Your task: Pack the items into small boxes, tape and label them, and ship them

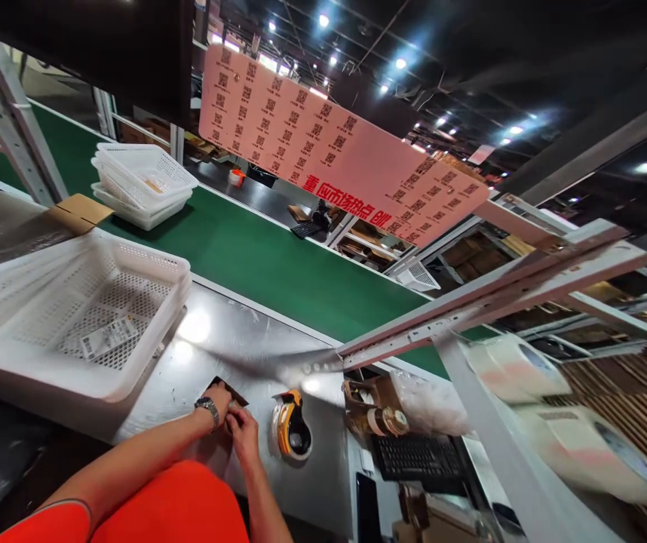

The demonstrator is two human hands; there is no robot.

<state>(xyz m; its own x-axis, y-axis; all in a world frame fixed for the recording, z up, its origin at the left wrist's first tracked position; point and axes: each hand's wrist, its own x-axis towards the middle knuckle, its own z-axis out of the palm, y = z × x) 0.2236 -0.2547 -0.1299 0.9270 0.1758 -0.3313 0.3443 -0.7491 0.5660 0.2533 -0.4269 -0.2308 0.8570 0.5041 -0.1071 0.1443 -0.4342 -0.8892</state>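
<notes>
Both of my hands meet low on the steel worktop (233,347). My left hand (219,400), with a metal watch on its wrist, grips a small flat piece of brown cardboard (227,390) that lies on the steel. My right hand (243,431) is closed on the near edge of the same piece, fingers pinched together. An orange and black tape dispenser (292,433) sits just right of my right hand, untouched.
A white perforated basket (91,317) with a printed label inside stands on the left. Two stacked white baskets (142,185) ride the green conveyor belt (278,260). A black keyboard (417,456), tape rolls (383,418) and a tilted metal frame (470,309) lie right. A pink QR-code sign (335,151) hangs overhead.
</notes>
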